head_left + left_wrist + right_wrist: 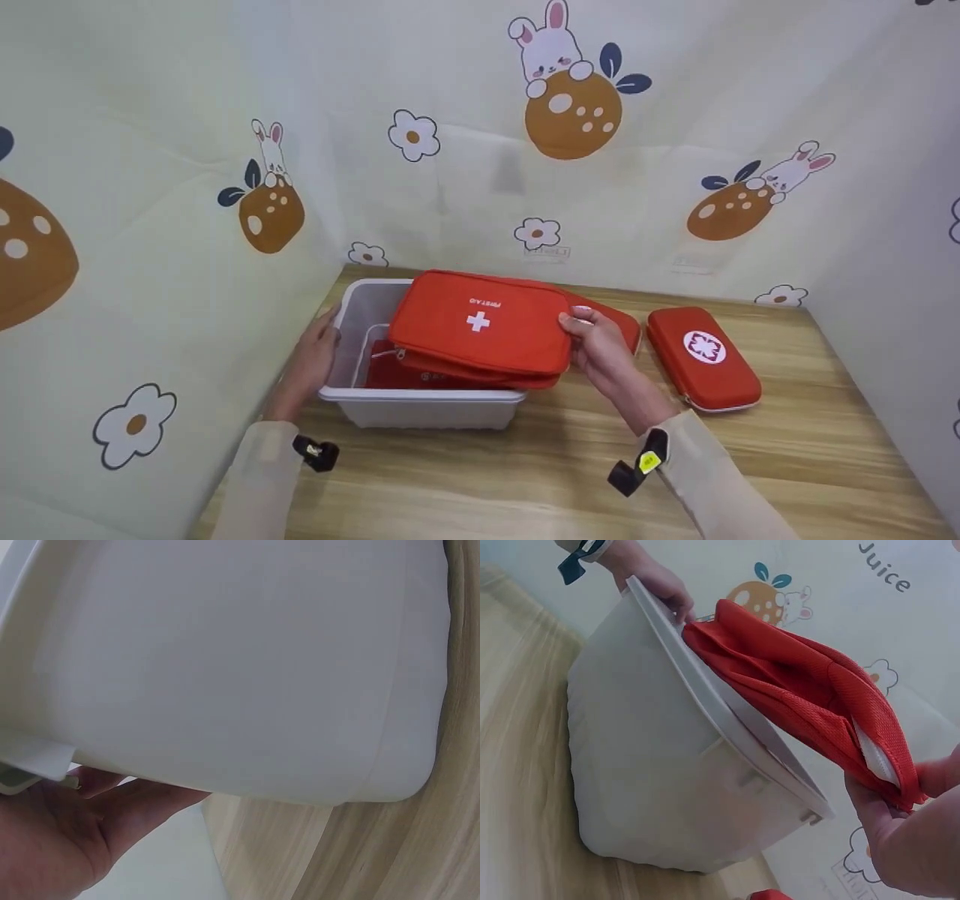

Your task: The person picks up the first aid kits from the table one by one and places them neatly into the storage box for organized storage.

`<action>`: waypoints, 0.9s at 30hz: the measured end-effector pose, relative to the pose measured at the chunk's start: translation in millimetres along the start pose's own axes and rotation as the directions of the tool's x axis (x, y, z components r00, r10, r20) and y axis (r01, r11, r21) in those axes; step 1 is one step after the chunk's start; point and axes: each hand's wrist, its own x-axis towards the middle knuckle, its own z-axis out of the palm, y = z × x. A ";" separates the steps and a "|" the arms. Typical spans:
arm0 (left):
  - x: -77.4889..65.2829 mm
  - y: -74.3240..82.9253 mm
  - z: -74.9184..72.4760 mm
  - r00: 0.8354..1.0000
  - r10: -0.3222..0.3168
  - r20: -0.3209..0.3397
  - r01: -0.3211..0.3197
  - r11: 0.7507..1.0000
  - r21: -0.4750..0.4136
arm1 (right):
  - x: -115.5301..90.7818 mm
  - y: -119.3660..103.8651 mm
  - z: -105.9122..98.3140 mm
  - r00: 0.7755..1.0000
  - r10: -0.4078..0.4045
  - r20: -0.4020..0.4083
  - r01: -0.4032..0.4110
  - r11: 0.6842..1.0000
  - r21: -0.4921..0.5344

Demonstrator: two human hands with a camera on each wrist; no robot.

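Note:
My right hand [604, 356] pinches the right end of a red first aid pouch [480, 330] with a white cross, thumb on top. The pouch hangs tilted over the white plastic bin [427, 410], its left part above the opening. In the right wrist view the pouch [780, 682] looks soft and folded, with a bit of white showing near the fingers. My left hand [311, 364] grips the bin's left end at the rim. From the left wrist view, that hand [90, 832] is partly hidden behind the bin wall [240, 667].
Inside the bin lies another red item [442, 376], mostly covered by the pouch. A red case [619, 324] sits behind my right hand. Farther right, a red zipped case [705, 367] with a white round emblem lies on the wooden table [570, 480]. Printed curtains [465, 180] enclose the table.

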 end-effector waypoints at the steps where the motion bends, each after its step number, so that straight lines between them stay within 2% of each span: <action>1: -0.1 0.1 0.0 1.000 -0.002 0.002 0.002 1.000 0.000 | 0.9 -0.3 2.8 1.000 0.001 0.002 -0.001 1.000 -0.006; 5: 0.8 -0.9 0.6 1.000 -0.009 0.005 0.009 1.000 -0.008 | 5.2 -0.6 12.4 1.000 -0.004 0.030 0.004 1.000 -0.021; 9: 2.4 -2.8 0.7 1.000 0.022 -0.003 -0.022 1.000 -0.010 | 8.5 0.6 21.8 0.998 -0.016 0.059 0.018 0.999 -0.041; 14: 3.7 -2.9 0.0 0.999 0.050 -0.008 -0.050 0.999 -0.012 | 11.0 4.5 33.3 0.999 -0.011 0.051 0.014 0.998 -0.064; 19: 2.9 -1.6 -0.2 0.999 0.036 0.001 -0.036 0.999 -0.018 | 13.0 10.1 44.3 0.999 -0.006 0.053 0.010 0.997 -0.074; 24: 2.2 -1.5 0.4 1.000 0.020 0.005 -0.020 1.000 -0.014 | 13.6 15.2 55.0 0.997 0.003 0.077 0.007 0.992 -0.123; 27: 2.1 -1.6 0.7 1.000 0.031 0.000 -0.031 0.999 -0.007 | 12.9 17.1 60.2 0.996 0.012 0.088 0.003 0.986 -0.165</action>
